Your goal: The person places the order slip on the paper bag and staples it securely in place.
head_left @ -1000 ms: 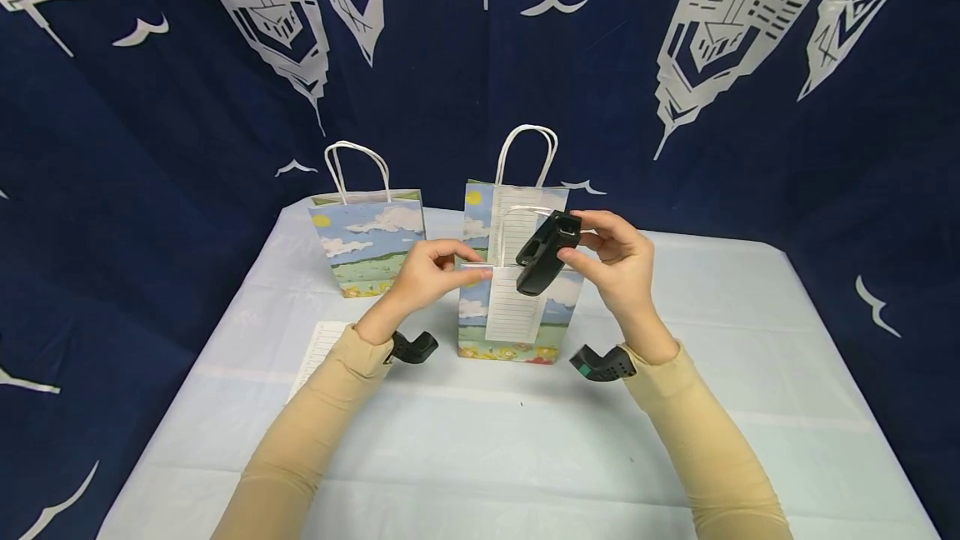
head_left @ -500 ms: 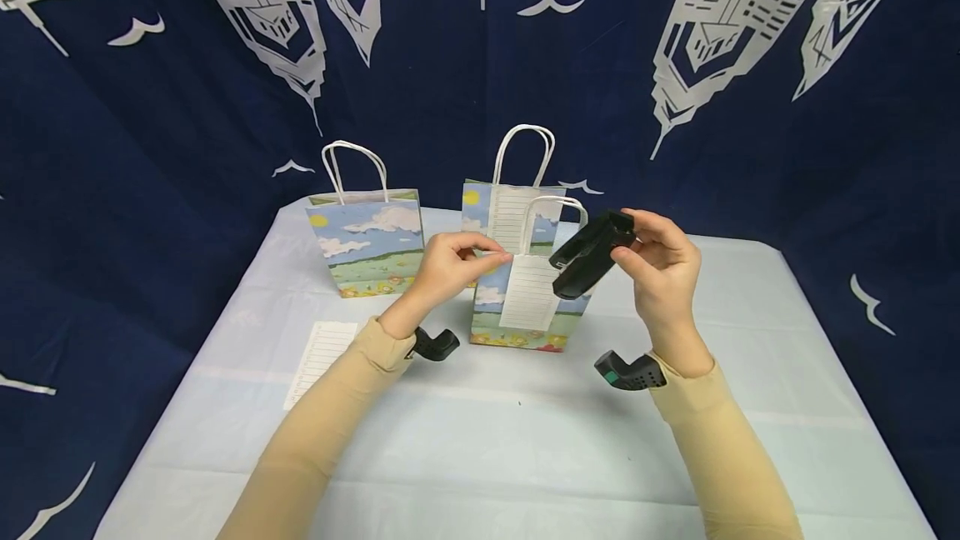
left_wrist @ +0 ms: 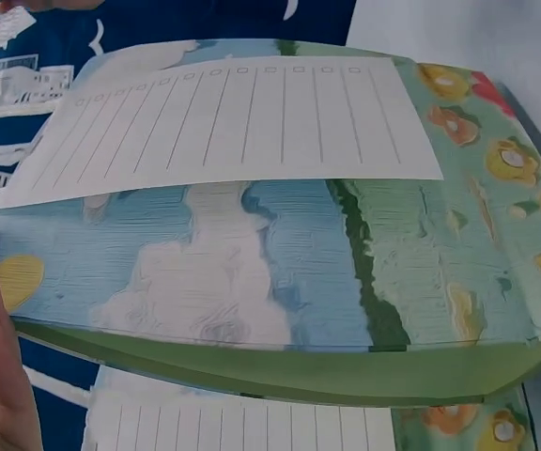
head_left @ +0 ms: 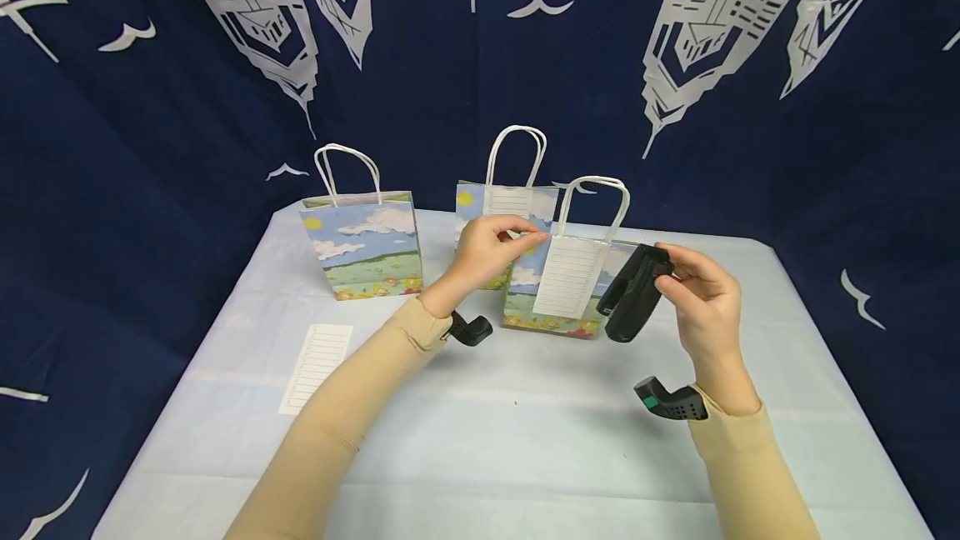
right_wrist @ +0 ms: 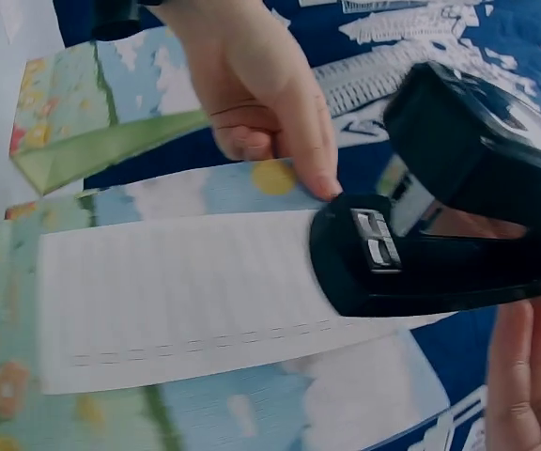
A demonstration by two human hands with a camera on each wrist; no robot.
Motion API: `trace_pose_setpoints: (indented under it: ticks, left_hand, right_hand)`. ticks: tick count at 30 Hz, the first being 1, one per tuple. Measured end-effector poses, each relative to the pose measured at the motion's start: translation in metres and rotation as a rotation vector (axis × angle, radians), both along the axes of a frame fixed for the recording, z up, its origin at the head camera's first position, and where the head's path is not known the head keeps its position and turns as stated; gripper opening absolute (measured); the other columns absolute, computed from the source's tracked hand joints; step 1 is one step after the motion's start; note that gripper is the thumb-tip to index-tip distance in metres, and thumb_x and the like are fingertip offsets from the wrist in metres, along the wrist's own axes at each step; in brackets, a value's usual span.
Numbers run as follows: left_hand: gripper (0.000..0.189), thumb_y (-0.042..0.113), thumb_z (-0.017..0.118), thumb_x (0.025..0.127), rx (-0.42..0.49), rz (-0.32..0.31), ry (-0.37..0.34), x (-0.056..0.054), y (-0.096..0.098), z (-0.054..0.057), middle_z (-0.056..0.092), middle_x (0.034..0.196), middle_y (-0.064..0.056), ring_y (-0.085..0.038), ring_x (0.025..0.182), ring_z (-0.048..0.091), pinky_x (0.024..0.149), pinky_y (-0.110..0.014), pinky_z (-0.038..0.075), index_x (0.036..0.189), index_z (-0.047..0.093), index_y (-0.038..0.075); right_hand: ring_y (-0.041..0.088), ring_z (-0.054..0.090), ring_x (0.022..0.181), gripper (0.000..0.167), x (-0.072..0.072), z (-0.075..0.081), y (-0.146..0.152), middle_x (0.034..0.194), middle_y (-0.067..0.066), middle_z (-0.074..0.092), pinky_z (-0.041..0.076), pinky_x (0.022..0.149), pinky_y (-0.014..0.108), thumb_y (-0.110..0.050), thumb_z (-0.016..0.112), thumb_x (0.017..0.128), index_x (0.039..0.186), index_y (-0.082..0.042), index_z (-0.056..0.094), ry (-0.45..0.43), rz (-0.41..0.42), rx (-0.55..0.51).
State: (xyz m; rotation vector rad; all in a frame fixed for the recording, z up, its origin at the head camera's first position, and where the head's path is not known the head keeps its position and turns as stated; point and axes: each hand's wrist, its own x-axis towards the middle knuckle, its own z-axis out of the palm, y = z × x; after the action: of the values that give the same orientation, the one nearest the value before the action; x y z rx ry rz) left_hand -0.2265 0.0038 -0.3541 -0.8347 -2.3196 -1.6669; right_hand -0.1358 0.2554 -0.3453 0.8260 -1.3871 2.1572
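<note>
A paper gift bag [head_left: 525, 277] with a sky-and-meadow print and white twisted handles is in front of me, a lined paper slip [head_left: 572, 277] on its front. My left hand [head_left: 491, 250] pinches the bag's upper left corner between thumb and fingers. My right hand [head_left: 705, 294] grips a black stapler [head_left: 636, 294] at its rear end, beside the bag's right side. In the right wrist view the stapler's jaws stand apart, and its metal anvil plate [right_wrist: 376, 240] shows. The slip [left_wrist: 252, 122] lies along the bag in the left wrist view.
A matching bag [head_left: 367, 248] stands at the back left. Behind the held bag is another bag [head_left: 468, 211] with its own slip. A loose lined slip [head_left: 317, 369] lies on the white-covered table [head_left: 480, 457]. A dark blue printed curtain [head_left: 420, 73] hangs behind.
The left hand and the bag have moved right and a little away from me. The right hand has carried the stapler right and slightly down, off the front of the bag.
</note>
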Motion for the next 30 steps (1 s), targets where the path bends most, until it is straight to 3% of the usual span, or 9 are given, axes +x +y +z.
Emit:
trace_pose_setpoints:
  ticks: [7,11,15,21,25,30]
  left_hand:
    - [0.018,0.03,0.07,0.086,-0.097,0.019,0.016,-0.011,0.024,0.013,0.069,0.089,0.006,-0.01,0.056,0.06,0.05,-0.022,0.044,0.094,0.075,0.015]
    - [0.018,0.031,0.068,0.088,-0.13,0.0,0.007,-0.016,0.037,0.018,0.067,0.079,0.006,-0.009,0.058,0.058,0.052,-0.021,0.044,0.095,0.075,0.015]
    - [0.019,0.03,0.067,0.088,-0.103,-0.028,-0.008,-0.02,0.05,0.022,0.063,0.067,0.003,-0.011,0.056,0.056,0.05,-0.022,0.042,0.096,0.074,0.014]
    - [0.018,0.027,0.068,0.088,-0.091,-0.043,0.046,-0.024,0.069,0.022,0.063,0.066,0.004,-0.007,0.059,0.056,0.052,-0.021,0.041,0.096,0.074,0.012]
    - [0.019,0.028,0.067,0.089,-0.111,-0.009,0.075,-0.031,0.077,0.02,0.063,0.066,0.004,-0.005,0.059,0.056,0.052,-0.02,0.04,0.097,0.074,0.012]
    - [0.018,0.029,0.067,0.088,-0.121,0.044,0.074,-0.039,0.085,0.018,0.063,0.065,0.006,-0.003,0.058,0.055,0.053,-0.02,0.04,0.096,0.074,0.014]
  right_hand:
    - [0.018,0.061,0.097,0.03,0.014,-0.022,0.015,0.108,0.01,0.067,0.05,0.08,0.021,0.023,0.056,0.08,0.108,0.013,0.063,-0.14,-0.022,0.158]
    - [0.012,0.059,0.095,0.035,0.023,-0.037,0.02,0.108,0.001,0.067,0.049,0.078,0.018,0.022,0.055,0.081,0.109,0.003,0.067,-0.291,-0.093,0.328]
    - [0.007,0.057,0.092,0.032,0.03,-0.051,0.026,0.104,-0.009,0.066,0.049,0.075,0.015,0.012,0.061,0.084,0.11,-0.005,0.069,-0.46,-0.163,0.516]
    - [0.003,0.059,0.089,0.026,0.036,-0.071,0.036,0.099,-0.014,0.065,0.051,0.075,0.017,-0.001,0.065,0.087,0.113,-0.001,0.066,-0.632,-0.172,0.648]
    - [0.004,0.062,0.085,0.036,0.036,-0.084,0.043,0.095,-0.013,0.065,0.053,0.074,0.023,-0.012,0.066,0.089,0.117,0.008,0.06,-0.752,-0.19,0.719]
    - [0.003,0.063,0.085,0.051,0.036,-0.097,0.05,0.108,0.002,0.065,0.053,0.077,0.024,-0.024,0.066,0.089,0.123,0.012,0.054,-0.908,-0.186,0.797]
